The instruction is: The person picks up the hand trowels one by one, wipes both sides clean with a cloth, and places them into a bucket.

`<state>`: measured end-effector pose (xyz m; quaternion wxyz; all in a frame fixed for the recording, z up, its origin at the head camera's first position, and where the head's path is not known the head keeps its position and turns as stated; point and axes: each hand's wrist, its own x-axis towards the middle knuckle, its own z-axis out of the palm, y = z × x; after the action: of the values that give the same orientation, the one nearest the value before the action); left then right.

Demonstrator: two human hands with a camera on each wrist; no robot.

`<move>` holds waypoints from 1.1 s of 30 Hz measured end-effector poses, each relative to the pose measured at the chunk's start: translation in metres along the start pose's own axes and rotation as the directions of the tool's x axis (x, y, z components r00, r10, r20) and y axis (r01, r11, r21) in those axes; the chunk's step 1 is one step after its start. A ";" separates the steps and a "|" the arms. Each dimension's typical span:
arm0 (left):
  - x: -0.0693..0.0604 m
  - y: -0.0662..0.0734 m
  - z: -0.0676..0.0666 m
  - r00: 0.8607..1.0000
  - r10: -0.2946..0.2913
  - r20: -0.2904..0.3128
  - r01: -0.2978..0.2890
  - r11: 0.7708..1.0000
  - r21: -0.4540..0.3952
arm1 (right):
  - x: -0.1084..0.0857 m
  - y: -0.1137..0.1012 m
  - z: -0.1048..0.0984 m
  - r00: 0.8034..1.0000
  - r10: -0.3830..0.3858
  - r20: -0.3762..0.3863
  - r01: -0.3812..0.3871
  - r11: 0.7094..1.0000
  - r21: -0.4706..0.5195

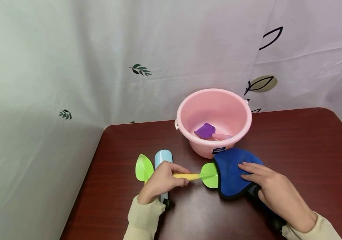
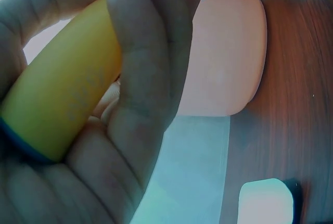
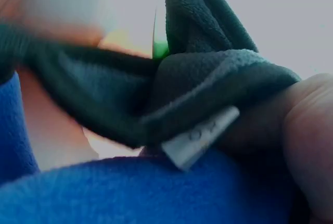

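Observation:
In the head view my left hand (image 1: 165, 178) grips the yellow handle (image 1: 190, 176) of a small toy shovel, held level above the table. Its green blade (image 1: 209, 175) points right, the far end covered by a blue cloth (image 1: 233, 171) with black edging. My right hand (image 1: 278, 191) holds this cloth, fingers on top and thumb by the lower edge. The right wrist view shows the cloth's grey-green folds and a white tag (image 3: 200, 136). Around the handle (image 2: 67, 83), the left fingers are curled in the left wrist view.
A pink bucket (image 1: 214, 95) stands behind the hands, with a purple shovel (image 1: 205, 130) inside. Left of my left hand lie another green shovel (image 1: 144, 167) and a light blue one (image 1: 163, 156), both partly hidden. The brown table (image 1: 305, 143) meets a hanging pale patterned sheet (image 1: 159, 40).

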<state>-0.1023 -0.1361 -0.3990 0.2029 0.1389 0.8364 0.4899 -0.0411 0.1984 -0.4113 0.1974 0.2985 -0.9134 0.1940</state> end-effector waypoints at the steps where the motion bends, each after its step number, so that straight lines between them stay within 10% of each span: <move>1: 0.000 0.000 0.000 1.000 0.002 -0.003 -0.002 1.000 0.004 | 0.000 0.000 -0.002 1.000 0.013 -0.006 -0.013 1.000 -0.002; 16: 0.003 -0.001 0.004 1.000 0.028 -0.004 -0.028 0.998 0.065 | 0.000 -0.011 -0.015 0.972 0.137 -0.193 -0.104 0.979 0.173; 33: 0.006 0.003 0.018 0.998 0.056 0.018 -0.057 0.996 0.073 | 0.020 -0.053 0.002 0.903 -0.017 -0.430 0.207 0.894 0.398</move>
<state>-0.0987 -0.1183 -0.4056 0.1903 0.1738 0.8478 0.4634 -0.0229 0.1483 -0.3913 0.3266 0.3400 -0.7646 0.4395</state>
